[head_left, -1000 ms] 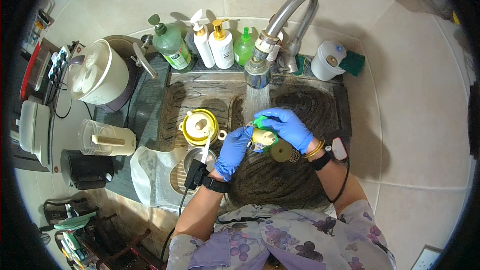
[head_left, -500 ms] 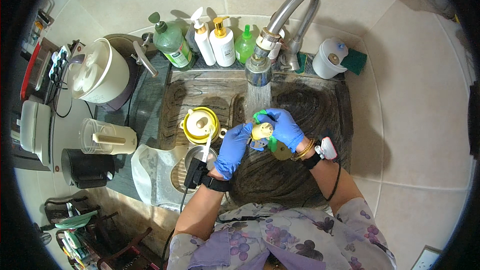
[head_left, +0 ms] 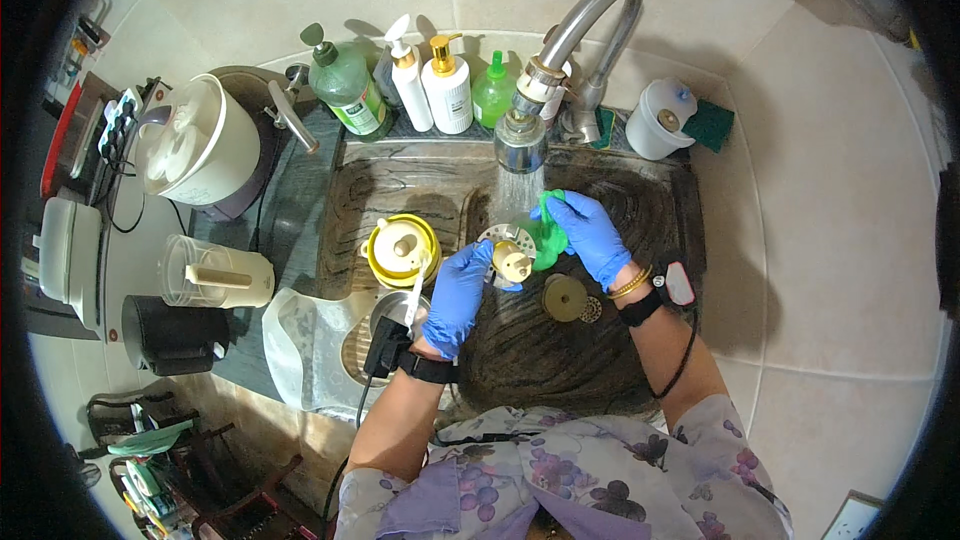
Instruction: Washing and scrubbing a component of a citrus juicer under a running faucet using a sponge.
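Observation:
My left hand (head_left: 458, 295), in a blue glove, grips a round metal disc with holes and a cream plastic hub (head_left: 513, 262). It is held just below the faucet (head_left: 520, 147), from which water runs down. In my right hand (head_left: 592, 238), also gloved, a soft green scrubber (head_left: 548, 240) is bunched, right beside the disc. Below my right hand, a flat round brass-coloured disc (head_left: 565, 298) lies in the right sink basin with a small perforated piece (head_left: 592, 311) by its edge.
Left of my hands sits a yellow-rimmed dish (head_left: 376, 265) holding cream parts, with a metal bowl (head_left: 384, 306) nearer. A clear plastic guard (head_left: 300, 345) leans at the sink's left. Soap bottles (head_left: 447, 95) line the back; a white canister (head_left: 656, 125) and dark green pad (head_left: 711, 127) stand right.
My right hand has drawn the green scrubber off the disc, outward to the right. My left hand has shifted slightly left with the disc, and the brass-coloured disc in the basin shows more fully.

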Tool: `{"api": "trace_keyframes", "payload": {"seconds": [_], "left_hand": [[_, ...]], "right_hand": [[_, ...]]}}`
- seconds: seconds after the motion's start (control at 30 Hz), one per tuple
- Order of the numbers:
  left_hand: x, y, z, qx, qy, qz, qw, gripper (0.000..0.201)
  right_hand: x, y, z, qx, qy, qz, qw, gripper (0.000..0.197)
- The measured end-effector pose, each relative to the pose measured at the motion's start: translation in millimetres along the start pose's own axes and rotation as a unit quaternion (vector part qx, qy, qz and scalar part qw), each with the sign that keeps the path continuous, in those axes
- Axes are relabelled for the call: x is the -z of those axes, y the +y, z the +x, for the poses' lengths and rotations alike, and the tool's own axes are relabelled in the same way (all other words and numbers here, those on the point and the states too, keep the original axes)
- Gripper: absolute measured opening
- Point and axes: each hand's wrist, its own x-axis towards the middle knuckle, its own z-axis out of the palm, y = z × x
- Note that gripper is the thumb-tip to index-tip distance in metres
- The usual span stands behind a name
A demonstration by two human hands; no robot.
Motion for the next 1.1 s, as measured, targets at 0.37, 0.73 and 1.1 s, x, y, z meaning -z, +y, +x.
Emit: {"api": "trace_keyframes", "payload": {"seconds": [0.37,0.73,1.1], "left_hand": [[-3,-7,6,-0.035,-0.024,0.06,0.997,0.026],[6,-19,29,-0.035,0.011,0.0,0.999,0.029],[0,-36,40,-0.078,0.036,-0.077,0.993,0.022]], "right_hand": [[0,3,7,0.12,-0.203,-0.281,0.93,0.013],[4,4,4,0.131,-0.039,-0.187,0.973,0.017],[7,-4,-20,0.025,-0.125,-0.192,0.973,0.043]]}}
